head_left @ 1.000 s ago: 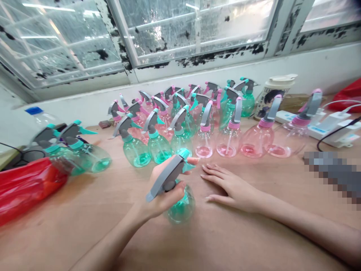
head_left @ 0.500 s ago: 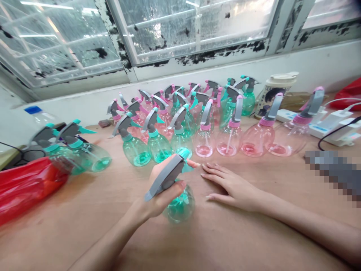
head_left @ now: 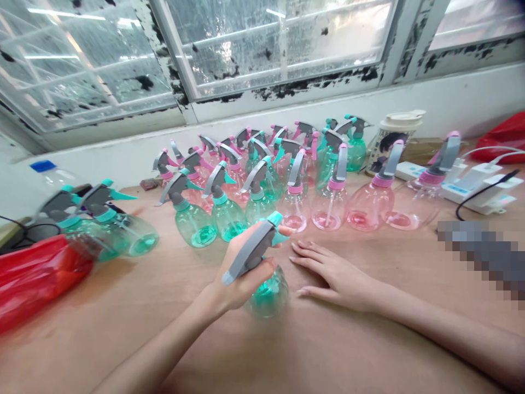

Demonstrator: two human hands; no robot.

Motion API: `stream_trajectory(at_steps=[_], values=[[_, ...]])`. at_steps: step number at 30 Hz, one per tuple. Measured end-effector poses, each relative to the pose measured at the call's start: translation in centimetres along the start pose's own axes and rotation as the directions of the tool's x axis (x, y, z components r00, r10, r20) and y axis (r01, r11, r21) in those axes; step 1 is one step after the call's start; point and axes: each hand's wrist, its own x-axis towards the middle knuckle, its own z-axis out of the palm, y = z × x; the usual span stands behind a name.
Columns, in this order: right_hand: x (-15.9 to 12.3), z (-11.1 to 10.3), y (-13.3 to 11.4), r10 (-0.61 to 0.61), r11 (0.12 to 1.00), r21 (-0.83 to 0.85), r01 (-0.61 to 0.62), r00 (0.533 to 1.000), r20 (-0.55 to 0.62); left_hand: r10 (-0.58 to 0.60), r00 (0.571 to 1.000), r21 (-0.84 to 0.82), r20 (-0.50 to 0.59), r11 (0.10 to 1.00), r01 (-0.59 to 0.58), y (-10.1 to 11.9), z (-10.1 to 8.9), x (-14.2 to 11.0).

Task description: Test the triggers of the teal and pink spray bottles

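Observation:
My left hand (head_left: pixel 240 273) is wrapped round the neck of a green spray bottle (head_left: pixel 268 298) with a grey and teal trigger head. The bottle leans a little, its nozzle pointing away to the right, and its neck is hidden behind my fingers. Just right of it, my right hand (head_left: pixel 334 273) rests palm down on the wooden table (head_left: pixel 328 350), fingers spread and nothing in them. Beyond my hands stand a green spray bottle (head_left: pixel 197 224) and a pink spray bottle (head_left: pixel 371 205), part of a front row of several.
More spray bottles crowd toward the window wall. At left, two green bottles (head_left: pixel 137 235) stand beside a red plastic bag (head_left: pixel 36 279). A lidded cup (head_left: pixel 394 142), a power strip (head_left: pixel 478 191) with cables and a pixelated dark object (head_left: pixel 484 257) lie to the right.
My left hand has moved slightly right with the green spray bottle, nearer my right hand. My right hand stays flat on the table. The view has shifted a little.

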Motion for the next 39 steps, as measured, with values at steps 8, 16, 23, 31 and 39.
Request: stream_trajectory(at_steps=[8,16,23,31,39], values=[[0.3,-0.5,-0.3,0.018,0.999,-0.036,-0.016,0.999,0.047,0.064,0.997,-0.072,0.053,0.996,-0.06,-0.1,0.8,2.1],[0.2,-0.5,-0.2,0.025,1.0,-0.014,-0.024,0.999,0.034,0.1,0.992,-0.108,0.077,0.99,-0.092,-0.6,0.6,2.1],[0.1,-0.3,-0.1,0.015,1.0,0.011,-0.015,1.0,0.012,0.056,0.997,-0.077,0.053,0.996,-0.052,-0.1,0.7,1.8],[0.1,-0.2,-0.1,0.021,1.0,0.005,-0.021,1.0,0.022,0.037,0.998,0.011,0.04,0.999,-0.038,-0.6,0.4,1.9],[0.1,-0.3,0.0,0.016,1.0,-0.019,-0.016,0.999,0.045,0.117,0.992,-0.009,0.048,0.993,-0.117,-0.8,0.5,2.0]])
